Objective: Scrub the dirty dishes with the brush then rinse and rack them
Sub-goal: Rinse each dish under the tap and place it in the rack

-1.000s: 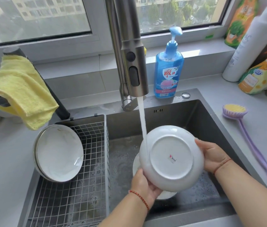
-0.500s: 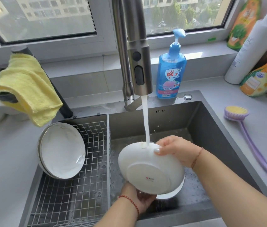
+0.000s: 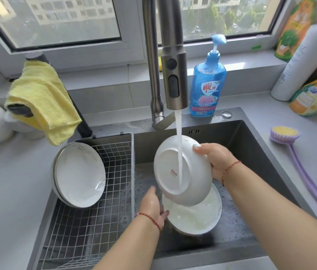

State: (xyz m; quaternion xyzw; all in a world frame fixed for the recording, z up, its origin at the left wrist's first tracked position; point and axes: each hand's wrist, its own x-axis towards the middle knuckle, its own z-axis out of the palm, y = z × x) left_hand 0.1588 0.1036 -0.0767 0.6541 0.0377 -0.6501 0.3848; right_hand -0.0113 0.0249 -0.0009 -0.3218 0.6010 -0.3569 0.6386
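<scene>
nearest the camera, the left hand (image 3: 152,206) reached into the sink (image 3: 251,145) with its fingers relaxed and loosely spread, the tips at the near-left rim of a white plate (image 3: 196,217) that lay face up on the sink floor, filmed with milky water; that grip was wide and held nothing that could be made out. just above and partly overlapping the plate, the right hand (image 3: 217,162) held a white bowl (image 3: 181,170) by its right rim, thumb over the outer wall and the fingers hidden behind, so this grip was closed on the bowl. the bowl was tilted on edge, its foot and underside turned toward the camera and up to the left, its mouth facing away and down. the stream from the tap (image 3: 174,75) fell onto that underside and ran down across the foot. to the left, in the wire rack (image 3: 99,221) set in the sink, two dishes (image 3: 79,174) leaned nested against the rack's left side, hollow faces turned right. on the table to the right lay the purple brush (image 3: 297,162), apart from both hands, its long axis running from the yellow-bristled head at the far end to the handle's end nearer the camera. farther back stood a blue soap bottle (image 3: 207,80) behind the sink, and a yellow cloth (image 3: 42,100) hung at the far left.
</scene>
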